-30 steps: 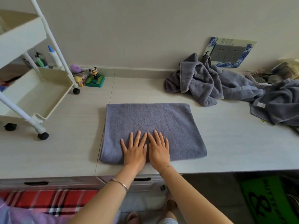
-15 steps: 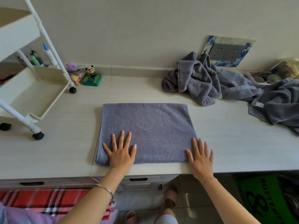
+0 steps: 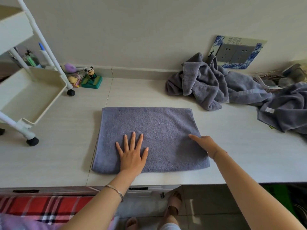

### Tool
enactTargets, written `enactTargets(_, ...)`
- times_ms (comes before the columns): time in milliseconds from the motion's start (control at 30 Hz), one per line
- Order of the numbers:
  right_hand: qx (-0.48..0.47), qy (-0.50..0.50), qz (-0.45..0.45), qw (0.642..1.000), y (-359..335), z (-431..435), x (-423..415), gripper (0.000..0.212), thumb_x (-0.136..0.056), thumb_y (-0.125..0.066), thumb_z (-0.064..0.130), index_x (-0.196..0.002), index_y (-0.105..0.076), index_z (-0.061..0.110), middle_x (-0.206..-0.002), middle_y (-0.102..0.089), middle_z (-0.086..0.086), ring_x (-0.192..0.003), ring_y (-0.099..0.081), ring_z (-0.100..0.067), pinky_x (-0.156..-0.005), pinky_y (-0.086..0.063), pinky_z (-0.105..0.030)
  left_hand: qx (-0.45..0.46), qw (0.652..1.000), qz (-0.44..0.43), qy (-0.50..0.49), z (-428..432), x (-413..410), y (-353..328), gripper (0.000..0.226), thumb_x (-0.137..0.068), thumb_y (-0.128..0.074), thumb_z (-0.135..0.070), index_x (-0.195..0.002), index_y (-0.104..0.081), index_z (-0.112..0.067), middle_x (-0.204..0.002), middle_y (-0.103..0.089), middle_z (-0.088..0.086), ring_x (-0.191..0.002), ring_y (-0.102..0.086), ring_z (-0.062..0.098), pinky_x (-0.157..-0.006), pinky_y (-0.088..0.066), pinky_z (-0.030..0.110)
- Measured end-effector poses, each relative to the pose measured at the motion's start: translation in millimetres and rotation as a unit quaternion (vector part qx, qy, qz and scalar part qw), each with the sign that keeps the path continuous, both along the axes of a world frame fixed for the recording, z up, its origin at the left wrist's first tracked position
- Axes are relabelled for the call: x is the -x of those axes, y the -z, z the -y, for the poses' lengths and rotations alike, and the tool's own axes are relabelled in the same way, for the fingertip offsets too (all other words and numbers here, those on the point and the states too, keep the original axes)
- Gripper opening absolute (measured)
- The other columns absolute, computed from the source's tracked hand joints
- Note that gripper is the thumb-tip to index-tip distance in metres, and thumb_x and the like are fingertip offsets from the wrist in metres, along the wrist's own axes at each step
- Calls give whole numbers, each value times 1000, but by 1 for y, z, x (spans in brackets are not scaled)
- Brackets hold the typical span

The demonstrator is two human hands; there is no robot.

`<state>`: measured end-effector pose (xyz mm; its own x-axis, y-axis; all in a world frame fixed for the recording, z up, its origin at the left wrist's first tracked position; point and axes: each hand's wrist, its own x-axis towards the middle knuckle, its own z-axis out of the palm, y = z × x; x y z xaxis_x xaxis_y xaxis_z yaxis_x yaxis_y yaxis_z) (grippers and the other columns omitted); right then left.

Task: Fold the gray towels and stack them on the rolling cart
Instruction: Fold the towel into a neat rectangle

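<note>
At far left, the rolling cart (image 3: 35,97) stands on the worktop (image 3: 232,155). In the centre, a half-folded gray towel (image 3: 149,123) lies flat. My left hand (image 3: 132,156) presses on it, grip fully open, fingers spread. My right hand (image 3: 206,145) rests on the towel's right edge (one finger straight; I cannot tell if the grip pinches). Next, I judge, that edge needs lifting leftward. Crumpled towels (image 3: 207,87) wait at right.

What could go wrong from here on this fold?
1. The towel lies close to the counter's front edge; pulling its right side over could drag it off, though the left hand pins it.
2. The cart stands on wheels, so it may roll when the towel is loaded.
</note>
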<state>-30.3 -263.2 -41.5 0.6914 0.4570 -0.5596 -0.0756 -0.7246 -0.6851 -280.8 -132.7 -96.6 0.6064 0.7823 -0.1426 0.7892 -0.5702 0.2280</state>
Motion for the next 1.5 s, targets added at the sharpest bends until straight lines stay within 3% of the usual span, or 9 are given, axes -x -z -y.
enactTargets(133, -82, -30, -36, 996, -13, 0, -6, 39, -83, -69, 38, -106, -64, 7, -99, -70, -8, -87, -67, -20, -72, -54, -28, 4, 1000, 6, 12, -1, 1, 3, 63, -91, -14, -58, -146, -19, -29, -154, -29, 5, -142, -23, 36, -108, 2, 61)
enactTargets(300, -162, -80, -9, 983, -50, -21, 6, 36, -88, -65, 27, -119, -54, 13, -93, -71, -6, -78, -70, -17, -62, -55, -23, 20, 998, 52, 5, -10, 6, -2, 90, -71, 29, -72, -148, 0, -36, -159, -1, -7, -147, 9, 21, -112, 17, 52)
enactTargets(600, -279, -177, -20, 944, -85, -92, 87, 31, -91, -59, 27, -113, -56, 5, -88, -63, -15, -77, -60, -22, -70, -51, -36, 107, 970, 135, -174, -62, 62, -17, 49, -101, -12, -41, -147, -27, -33, -159, -12, -3, -147, -2, 20, -116, 5, 49)
enactTargets(733, -254, -244, -7, 936, -51, -138, 142, 34, -91, -58, 29, -115, -52, 5, -73, -58, 0, -65, -55, -7, -64, -43, -26, 361, 803, 404, -248, -78, 73, -25, 49, -104, -13, -38, -146, -33, -20, -154, -26, -3, -141, -23, 13, -118, -16, 36)
enactTargets(833, -227, -294, 6, 928, -27, -164, 182, 42, -94, -55, 24, -133, -44, 12, -104, -66, 0, -92, -63, -10, -84, -52, -30, 473, 670, 492, -293, -87, 85, -31, 55, -103, -13, -42, -143, -39, -14, -147, -39, -2, -127, -40, 10, -110, -26, 27)
enactTargets(1033, -110, -368, 51, 922, 5, -182, 231, 67, -96, -51, 31, -151, -16, 16, -135, -53, -9, -118, -55, -27, -100, -45, -38, 573, 577, 508, -285, -99, 94, -30, 60, -100, -12, -48, -146, -31, -14, -150, -35, 9, -136, -36, 23, -115, -23, 36)
enactTargets(1133, -117, -369, 41, 921, -1, -188, 226, 48, -100, -40, 34, -144, -34, 16, -107, -66, -12, -90, -64, -24, -76, -52, -27, 548, 619, 492, -273, -100, 97, -37, 58, -101, -17, -47, -134, -50, -12, -137, -50, 15, -119, -53, 23, -109, -35, 36)
enactTargets(1300, -118, -389, 323, 854, 4, -195, 161, 34, -100, -41, 31, -126, -57, 17, -120, -59, -5, -112, -51, -24, -94, -40, -35, 404, 852, 286, -173, -105, 103, -43, 80, -79, -63, -61, -144, -35, -22, -149, -34, -5, -135, -35, 15, -112, -29, 35)
enactTargets(1500, 10, -443, 439, 782, 10, -160, 114, 72, -87, -9, 60, -134, -49, 22, -126, -53, 1, -114, -47, -24, -97, -35, -35, 311, 932, 163, -86, -119, 87, -50, 76, -81, -71, -41, -145, -32, -27, -138, -49, 2, -128, -45, 19, -107, -36, 32)
